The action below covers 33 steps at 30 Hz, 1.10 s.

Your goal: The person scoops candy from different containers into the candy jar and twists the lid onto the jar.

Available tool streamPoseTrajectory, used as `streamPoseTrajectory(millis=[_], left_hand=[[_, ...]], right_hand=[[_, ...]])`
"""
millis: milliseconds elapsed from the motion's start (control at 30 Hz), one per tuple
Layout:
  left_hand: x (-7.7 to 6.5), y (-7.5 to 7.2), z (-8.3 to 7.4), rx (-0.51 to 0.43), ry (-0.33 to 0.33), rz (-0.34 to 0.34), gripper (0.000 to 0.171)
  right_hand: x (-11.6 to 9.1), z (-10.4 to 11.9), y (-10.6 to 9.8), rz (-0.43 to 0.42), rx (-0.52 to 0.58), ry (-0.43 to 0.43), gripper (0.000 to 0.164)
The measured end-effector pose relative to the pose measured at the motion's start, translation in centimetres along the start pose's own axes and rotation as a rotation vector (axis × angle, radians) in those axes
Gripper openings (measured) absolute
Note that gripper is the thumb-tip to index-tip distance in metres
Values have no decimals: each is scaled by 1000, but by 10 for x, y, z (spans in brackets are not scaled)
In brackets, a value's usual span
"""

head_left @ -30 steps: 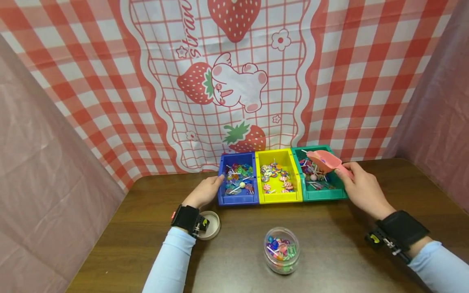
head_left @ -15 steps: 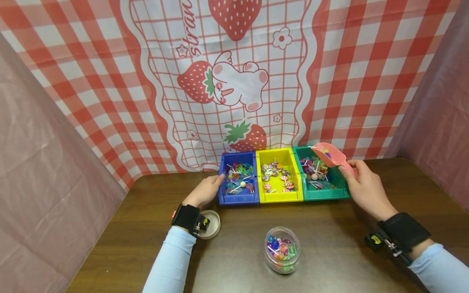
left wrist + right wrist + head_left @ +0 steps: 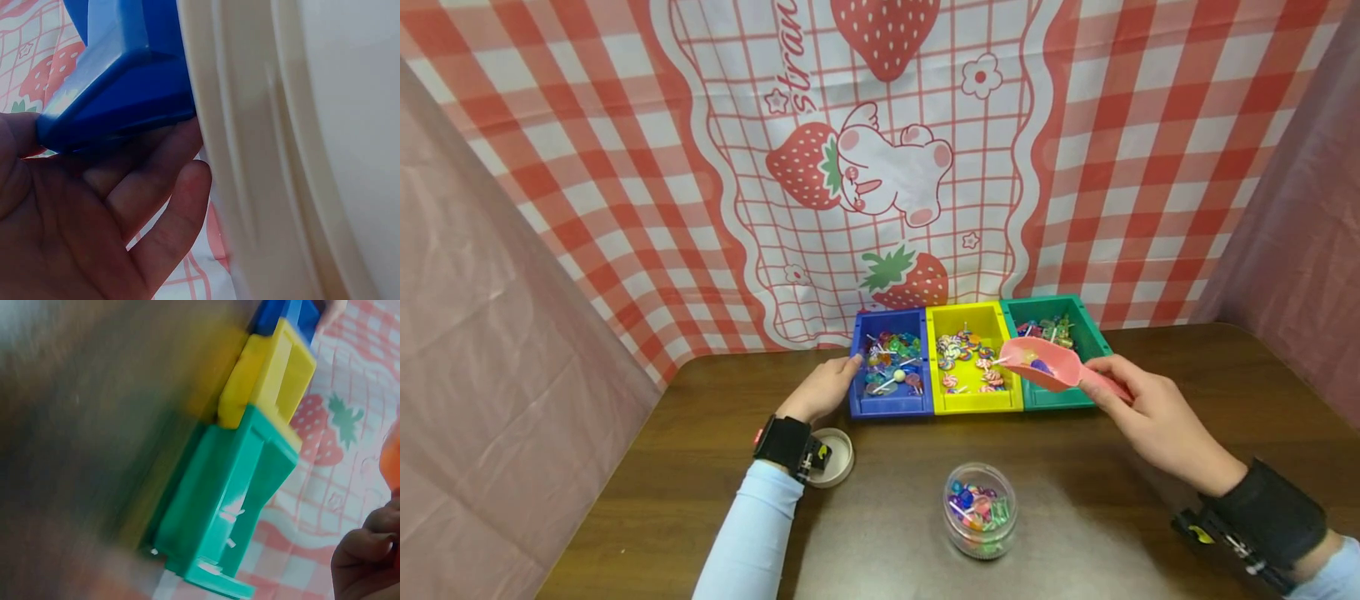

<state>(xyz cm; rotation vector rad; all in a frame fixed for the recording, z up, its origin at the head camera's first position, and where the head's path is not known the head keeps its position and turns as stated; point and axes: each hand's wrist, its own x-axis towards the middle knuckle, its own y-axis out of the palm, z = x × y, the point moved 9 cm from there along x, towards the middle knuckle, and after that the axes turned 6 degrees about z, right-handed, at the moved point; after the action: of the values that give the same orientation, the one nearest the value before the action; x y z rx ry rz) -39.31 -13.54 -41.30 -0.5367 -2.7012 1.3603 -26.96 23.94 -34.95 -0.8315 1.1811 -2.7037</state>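
My right hand (image 3: 1165, 421) grips the handle of a pink scoop (image 3: 1058, 377), which holds a few small candies, one purple and one yellowish, with a white stick poking past its lip. The scoop hangs over the front of the green bin (image 3: 1060, 400), near the yellow bin (image 3: 977, 404). My left hand (image 3: 822, 392) holds the side of the blue bin (image 3: 891, 407); in the left wrist view its thumb and fingers lie around the blue bin's edge (image 3: 119, 106). Miniature lollipops and candies lie in all three bins. The scoop partly hides the green bin's contents.
A clear round jar (image 3: 980, 510) with colourful candies stands on the brown table (image 3: 880, 533) in front of the bins. A whitish round lid (image 3: 832, 458) lies beside my left wrist. Behind the bins hangs a red-and-white checked strawberry cloth (image 3: 880, 167).
My right hand first lifted the scoop slightly rightward, then brought it left and toward me, from the green bin's back to its front. The left hand stays on the blue bin.
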Motion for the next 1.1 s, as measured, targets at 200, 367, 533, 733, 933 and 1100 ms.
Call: streamPoseTrajectory(millis=[200,367,533,733,933,1100], left_hand=[[0,-1,-1,22,19,-12,53],[0,0,1,16,13,-7,51],[0,0,2,23,12,-9,51],[0,0,1,17,6,-7,52],[1,0,1,11,3,0,52],[0,0,1,2,1,4,52]], right_hand=[[-13,29,7,94,21,-103,26],[-26,47,19,240,71,-166,29],[-35,56,28,341,73,-212,27],[-37,65,31,378,7,-291,25],[-34,72,33,417,-28,-309,20],[-30,76,32,447,-54,-313,17]])
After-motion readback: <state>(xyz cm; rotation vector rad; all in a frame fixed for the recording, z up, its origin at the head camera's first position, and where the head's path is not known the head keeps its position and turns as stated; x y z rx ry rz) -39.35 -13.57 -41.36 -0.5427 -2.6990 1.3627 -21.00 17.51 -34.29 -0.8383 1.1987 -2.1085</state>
